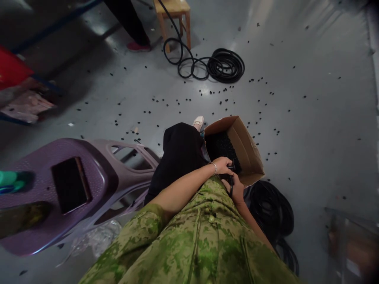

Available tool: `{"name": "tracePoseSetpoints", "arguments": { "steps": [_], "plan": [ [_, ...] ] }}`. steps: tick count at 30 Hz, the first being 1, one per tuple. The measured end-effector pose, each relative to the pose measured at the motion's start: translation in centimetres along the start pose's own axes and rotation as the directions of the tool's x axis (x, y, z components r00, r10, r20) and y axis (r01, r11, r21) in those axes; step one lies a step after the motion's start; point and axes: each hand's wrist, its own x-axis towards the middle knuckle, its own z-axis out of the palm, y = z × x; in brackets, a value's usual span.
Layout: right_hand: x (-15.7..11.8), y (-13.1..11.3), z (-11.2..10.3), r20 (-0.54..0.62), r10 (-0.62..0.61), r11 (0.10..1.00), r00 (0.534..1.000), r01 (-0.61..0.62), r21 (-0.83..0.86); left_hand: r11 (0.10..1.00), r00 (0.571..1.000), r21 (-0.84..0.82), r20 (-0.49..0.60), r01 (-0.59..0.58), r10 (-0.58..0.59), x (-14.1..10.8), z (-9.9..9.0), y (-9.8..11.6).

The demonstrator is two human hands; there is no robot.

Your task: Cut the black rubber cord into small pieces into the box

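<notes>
My left hand (222, 165), with a bracelet at its wrist, is bent over the near edge of an open cardboard box (243, 146). Its fingers are closed around a small dark piece too unclear to name. Just below it, my right hand (236, 188) is closed on a black hose (231, 186), which runs between thumb and fingers. Both hands are close together in front of my camouflage-pattern shirt. Inside the box lies a heap of small black pieces (219, 145).
To the left stands a purple plastic stool (97, 157) with a phone (71, 184) on it. Coiled black hose lies ahead (226, 65) and at right (271, 209). Small black bits are strewn over the floor. Near a wooden stool (173, 8) is another person's leg (128, 19).
</notes>
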Motion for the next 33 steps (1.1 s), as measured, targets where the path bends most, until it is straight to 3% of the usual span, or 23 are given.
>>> {"name": "tracePoseSetpoints", "arguments": {
  "steps": [3, 5, 12, 16, 22, 28, 33],
  "plan": [
    [0.0, -0.6, -0.2, 0.077, -0.009, 0.961, 0.997, -0.013, 0.275, 0.992, 0.999, -0.124, 0.022, 0.033, -0.030, 0.0, 0.2, -0.2],
    [0.1, -1.0, -0.4, 0.098, -0.009, 0.931, 0.995, -0.027, 0.365, 0.976, 0.999, -0.215, 0.018, 0.034, -0.031, 0.0, 0.3, -0.3],
    [0.3, -0.8, -0.6, 0.018, 0.096, 0.971, 0.995, -0.097, 0.217, 0.925, 1.000, -0.379, 0.027, -0.002, 0.013, 0.3, 0.9, -0.6],
    [0.5, -0.6, -0.9, 0.080, 0.091, 0.968, 0.993, -0.107, 0.225, 0.943, 1.000, -0.331, 0.004, 0.025, -0.026, 0.4, 1.0, -0.7],
    [0.7, -0.5, -1.6, 0.343, 0.056, 0.828, 0.938, -0.236, 0.509, 0.966, 0.999, -0.251, 0.009, 0.053, -0.053, 0.5, 0.8, -0.7],
    [-0.2, -0.1, -0.6, 0.242, 0.131, 0.832, 0.961, -0.239, 0.500, 0.996, 0.999, -0.081, -0.001, 0.039, -0.039, 0.0, 0.0, 0.1],
    [-1.5, 0.7, -1.1, 0.188, 0.202, 0.768, 0.961, -0.275, 0.578, 0.995, 0.997, -0.063, -0.008, 0.075, -0.076, -0.4, -0.6, 0.9]
  ]
}}
